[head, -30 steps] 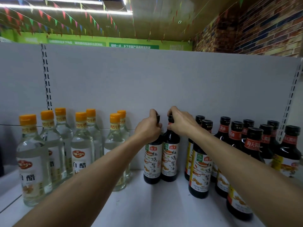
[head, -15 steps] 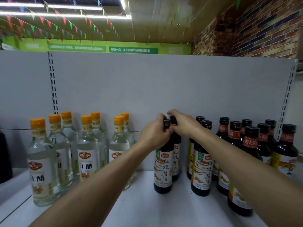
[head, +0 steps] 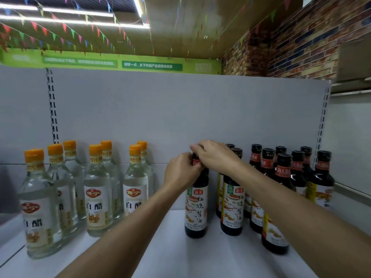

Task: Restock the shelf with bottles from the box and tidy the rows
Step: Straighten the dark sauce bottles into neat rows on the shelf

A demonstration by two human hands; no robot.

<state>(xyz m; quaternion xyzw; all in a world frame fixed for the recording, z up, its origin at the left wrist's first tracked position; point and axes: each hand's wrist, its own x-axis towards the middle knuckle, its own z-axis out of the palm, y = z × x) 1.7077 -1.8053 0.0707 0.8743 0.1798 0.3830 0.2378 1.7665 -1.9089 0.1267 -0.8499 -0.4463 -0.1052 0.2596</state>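
**While Squaring Up the Soy Row**

When viewed across the white front of the shelf (head: 190, 257), found one soy bottle (head: 196, 209) under both hands. Noted it upright on the shelf at the left end of the dark row, with label facing out, just beside its neighbour (head: 231, 207) and well apart from the vinegar (head: 98, 199) on the left. Found left hand (head: 180, 173) clamped round the neck just below the cap. Found right hand (head: 216, 157) curled over the cap from above. Could not rule out a second bottle hidden directly behind.

Judged full, hence fairly heavy, and rigid; could not confirm glass or hard plastic, so treat as breakable. Judged prone to tipping if pushed at the cap, given narrow base and tall body. Rated glossy label and smooth shoulder as slippery. Recommend holding at the neck under the cap ridge for sliding, and round the labelled body for lifting. Advise keeping clear of adjacent bottles to avoid toppling the row.

Farther back, recorded more dark bottles (head: 284, 171) in uneven rows to the right and vinegar in pairs to the left, then grey back panel (head: 180, 107), green banner (head: 150, 65), bunting (head: 64, 27) and brick wall (head: 301, 47). Saw no box.
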